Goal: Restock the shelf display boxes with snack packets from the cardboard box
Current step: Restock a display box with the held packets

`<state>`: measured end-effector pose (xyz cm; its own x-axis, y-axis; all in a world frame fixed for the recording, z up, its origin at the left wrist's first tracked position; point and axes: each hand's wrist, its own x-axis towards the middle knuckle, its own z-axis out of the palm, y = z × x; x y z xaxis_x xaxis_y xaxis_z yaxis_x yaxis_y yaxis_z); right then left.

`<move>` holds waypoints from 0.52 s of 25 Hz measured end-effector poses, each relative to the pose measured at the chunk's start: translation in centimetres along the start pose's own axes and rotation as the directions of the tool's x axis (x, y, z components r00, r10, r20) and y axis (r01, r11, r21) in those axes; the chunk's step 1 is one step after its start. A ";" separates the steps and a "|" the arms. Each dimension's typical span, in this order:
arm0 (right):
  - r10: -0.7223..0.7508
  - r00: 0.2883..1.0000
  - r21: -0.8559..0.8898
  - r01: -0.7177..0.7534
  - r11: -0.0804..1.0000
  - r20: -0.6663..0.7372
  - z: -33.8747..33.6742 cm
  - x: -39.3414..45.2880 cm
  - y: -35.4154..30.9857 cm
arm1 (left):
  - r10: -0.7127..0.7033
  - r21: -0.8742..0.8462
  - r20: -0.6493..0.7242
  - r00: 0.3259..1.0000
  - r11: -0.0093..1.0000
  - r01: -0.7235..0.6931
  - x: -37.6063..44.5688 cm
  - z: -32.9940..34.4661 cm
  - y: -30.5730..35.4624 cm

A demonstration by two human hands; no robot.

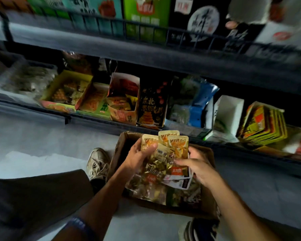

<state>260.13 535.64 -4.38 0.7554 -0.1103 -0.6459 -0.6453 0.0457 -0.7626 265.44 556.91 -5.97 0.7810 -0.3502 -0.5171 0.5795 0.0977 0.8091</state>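
Snack packets [170, 145] gripped by both hands, left [141, 154] and right [196, 165], above the packet-filled cardboard box [207, 193] beside the shelf [94, 117].

Shop aisle. Dark metal shelves [146, 54] with wire front rails, stocked with printed display boxes [123, 101] and bagged snacks [196, 103]. Open carton [207, 153] of packets on grey floor [42, 136] below lowest shelf.

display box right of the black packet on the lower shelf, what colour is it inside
White inside; the display box shows best in the head view, the only one.
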 end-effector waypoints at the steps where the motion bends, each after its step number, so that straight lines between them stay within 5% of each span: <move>1: -0.036 0.999 0.048 0.037 0.998 -0.013 -0.3 -1.0 -0.9 | 0.014 -0.022 0.046 0.999 1.000 -0.013 -0.5 0.8 1.1; 7: -0.214 0.972 0.307 0.233 0.923 -0.095 -0.5 -6.5 -6.2 | 0.014 -0.078 0.081 0.997 0.997 -0.007 -3.7 6.7 6.8; 10: -0.255 0.955 0.322 0.292 0.901 -0.154 -0.6 -9.1 -7.7 | -0.038 -0.102 0.202 0.979 0.993 0.060 -5.8 7.8 9.4; 13: -0.271 0.941 0.258 0.319 0.912 -0.203 -1.2 -11.0 -9.1 | 0.027 0.022 0.254 0.967 0.999 -0.034 -7.0 8.3 11.3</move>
<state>257.54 535.29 9.70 0.8626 -0.3181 -0.3934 -0.3187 0.2624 -0.9108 264.56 552.72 9.08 0.7115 -0.5726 -0.4073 0.5477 0.0889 0.8319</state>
